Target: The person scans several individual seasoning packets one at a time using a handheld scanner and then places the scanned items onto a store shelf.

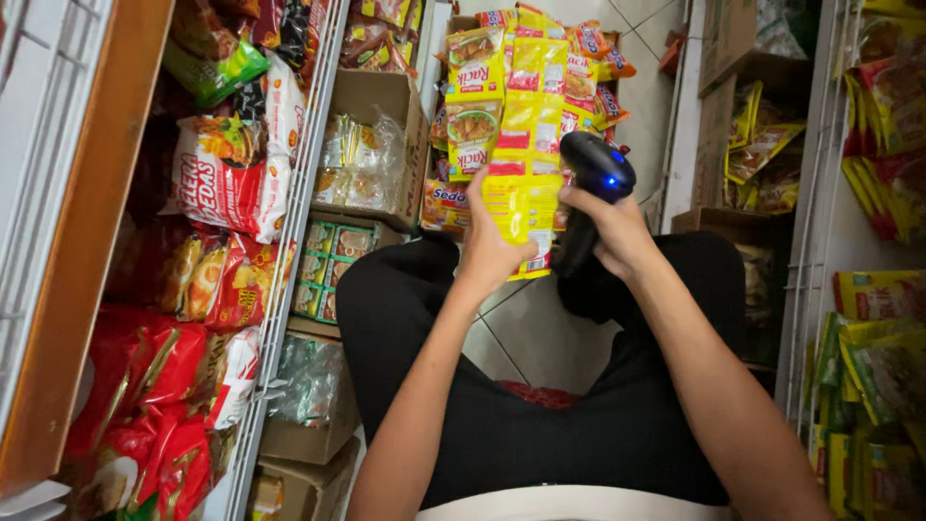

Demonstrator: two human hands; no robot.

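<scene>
Sachets and scanner met between your two hands, above your knees.

Your left hand [492, 253] gripped the lower end of a strip of yellow sachets [526, 164], thumb up along its left edge and fingers curled behind, so the strip ran upward and away from that hand. Your right hand [617, 232] was wrapped tight round the handle of a black handheld scanner [590, 188], whose head, showing a small blue light, sat just beside the strip's right edge, close enough that you could not tell whether they touched. Both hands were near each other, over your black trousers [540, 405]. To your left stood a wire shelf [289, 251] packed with red snack bags [227, 178], and cardboard boxes [381, 101] sat beside it.
</scene>
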